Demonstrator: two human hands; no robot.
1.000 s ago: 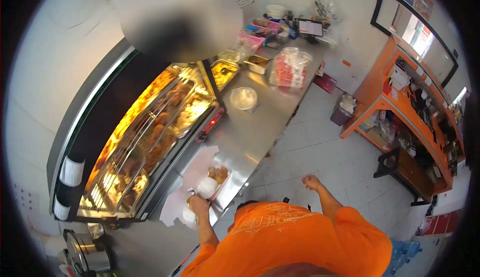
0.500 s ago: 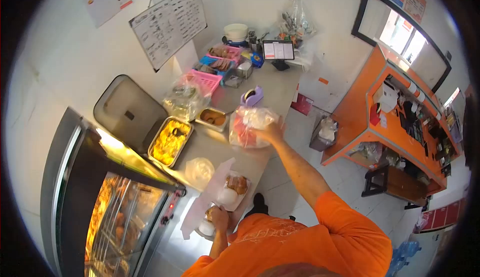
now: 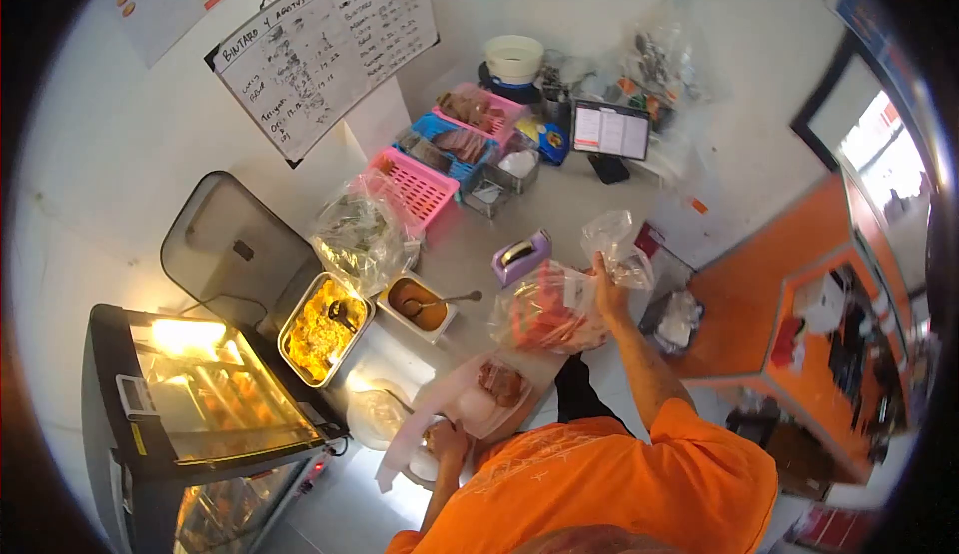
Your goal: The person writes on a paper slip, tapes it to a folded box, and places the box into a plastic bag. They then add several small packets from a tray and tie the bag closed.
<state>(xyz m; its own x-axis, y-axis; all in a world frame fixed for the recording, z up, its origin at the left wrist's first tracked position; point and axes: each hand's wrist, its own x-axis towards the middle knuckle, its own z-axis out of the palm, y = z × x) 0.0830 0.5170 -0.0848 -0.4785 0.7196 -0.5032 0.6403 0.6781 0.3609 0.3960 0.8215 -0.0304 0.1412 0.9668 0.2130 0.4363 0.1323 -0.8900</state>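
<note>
My right hand [image 3: 611,297] pinches a clear plastic bag [image 3: 621,244] above the counter's front edge. Just left of it lies a larger clear packet [image 3: 547,311] with red and pink contents. My left hand [image 3: 449,441] is low over the food, its fingers curled down beside white rice [image 3: 424,464]; what they grip is hidden. Under that hand spreads a sheet of pale pink paper [image 3: 440,390]. Farther right on the paper, a brown fried piece [image 3: 502,382] sits beside a second mound of rice [image 3: 475,412].
A steel pan of yellow food [image 3: 322,332] and a sauce container with a ladle [image 3: 420,306] stand behind. A purple tape dispenser [image 3: 520,257], pink basket [image 3: 418,189] and tablet [image 3: 610,132] are farther back. At left is a lit display case [image 3: 215,384].
My right hand has moved right and now holds a clear bag apart from the red packet. My left hand stays by the rice. The view has shifted.
</note>
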